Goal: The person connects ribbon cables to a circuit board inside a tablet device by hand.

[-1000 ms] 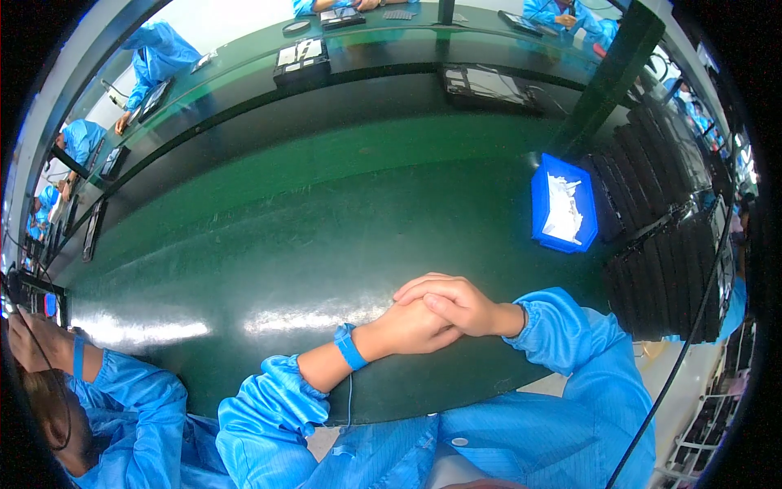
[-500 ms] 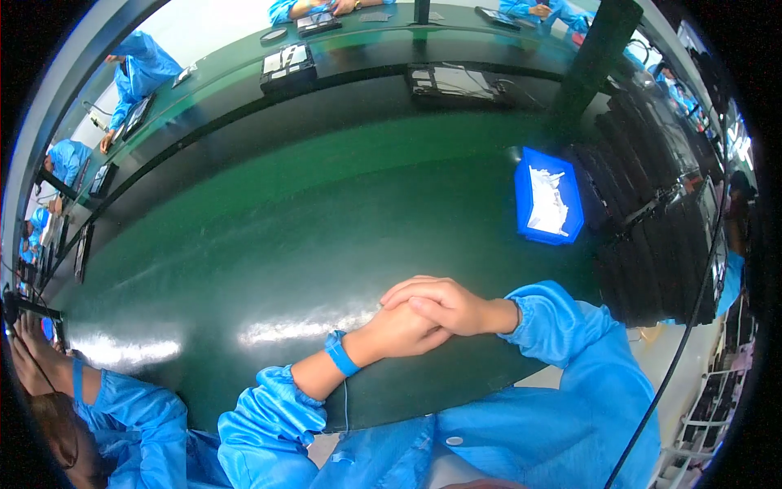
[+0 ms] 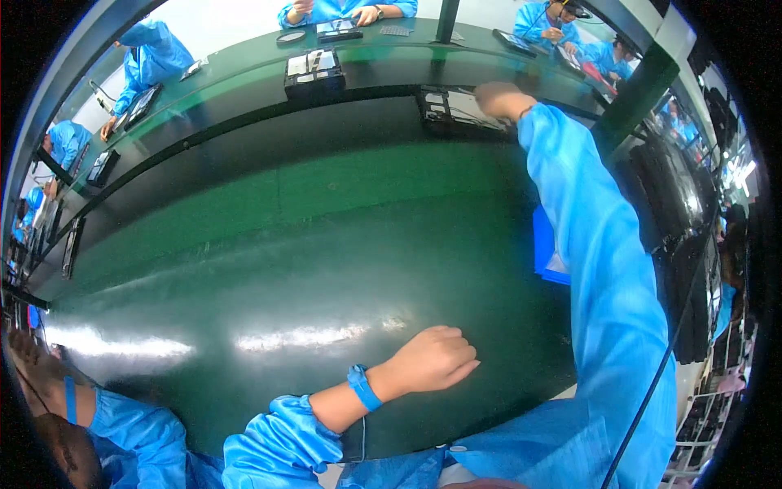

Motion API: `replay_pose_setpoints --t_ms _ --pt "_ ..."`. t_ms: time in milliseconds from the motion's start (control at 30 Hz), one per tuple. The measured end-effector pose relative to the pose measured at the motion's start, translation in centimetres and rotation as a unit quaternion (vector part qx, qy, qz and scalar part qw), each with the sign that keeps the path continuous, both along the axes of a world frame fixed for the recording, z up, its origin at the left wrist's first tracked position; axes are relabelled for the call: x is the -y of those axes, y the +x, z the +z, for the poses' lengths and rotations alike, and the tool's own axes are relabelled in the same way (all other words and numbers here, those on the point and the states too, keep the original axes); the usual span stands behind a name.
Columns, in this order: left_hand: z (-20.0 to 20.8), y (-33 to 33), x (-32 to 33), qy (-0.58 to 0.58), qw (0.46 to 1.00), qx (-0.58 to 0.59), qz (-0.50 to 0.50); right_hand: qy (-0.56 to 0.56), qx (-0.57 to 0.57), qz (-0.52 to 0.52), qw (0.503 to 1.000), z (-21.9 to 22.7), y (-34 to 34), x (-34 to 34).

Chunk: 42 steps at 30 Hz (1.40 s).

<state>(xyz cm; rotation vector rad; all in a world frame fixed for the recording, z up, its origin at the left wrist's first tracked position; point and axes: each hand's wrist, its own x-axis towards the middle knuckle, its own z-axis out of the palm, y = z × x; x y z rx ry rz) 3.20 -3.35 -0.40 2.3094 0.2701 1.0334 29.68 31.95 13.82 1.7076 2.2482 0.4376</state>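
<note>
I'd call this a reach: right hand (image 3: 501, 101) at the flat black case with white panels (image 3: 448, 107), across the glossy green surface (image 3: 285, 244), grip unclear; left hand (image 3: 434, 359) loosely curled, seemingly empty. Next calls for an edge hold.

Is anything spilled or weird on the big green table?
Nothing stands out. The left hand curls over the green table; the right hand is at the black tray. The blue bin is mostly hidden by a sleeve.

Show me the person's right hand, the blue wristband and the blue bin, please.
Right hand (image 3: 498, 101): head view, on the middle of the hand.
Blue wristband (image 3: 364, 388): head view, on the middle of the band.
Blue bin (image 3: 543, 244): head view, on its left side, which the sleeve leaves showing.
</note>
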Motion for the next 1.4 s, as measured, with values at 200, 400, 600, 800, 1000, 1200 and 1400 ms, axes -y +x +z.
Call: replay_pose_setpoints --t_ms 200,400,600,800,1000,1200,1400 --pt "-1.0 0.5 0.3 -0.024 0.999 0.032 -0.012 0.074 -0.190 -0.014 0.979 -5.6 11.6 -9.9" --pt "-1.1 -0.4 1.4 -0.057 0.997 0.047 -0.002 0.066 -0.232 -0.046 0.969 -9.6 6.9 -11.1" --pt "-0.8 -1.2 1.9 -0.062 0.998 0.033 -0.006 -0.060 -0.233 -0.052 0.969 -6.2 4.5 -9.1" --pt "-0.7 -2.2 1.5 -0.054 0.998 0.027 -0.016 -0.194 -0.271 -0.095 0.938 -4.1 2.4 -4.5" --pt "-0.5 -3.8 1.5 -0.039 0.999 0.020 -0.007 -0.270 -0.187 -0.079 0.941 -2.3 -3.0 0.6" --pt "0.0 -4.3 -1.1 -0.030 0.999 -0.016 0.013 -0.242 -0.267 -0.090 0.929 -2.5 -7.7 1.5" --pt "-0.5 -5.0 -2.7 -0.219 0.976 -0.006 0.017 -0.185 -0.194 -0.032 0.963 0.6 -9.4 2.9"
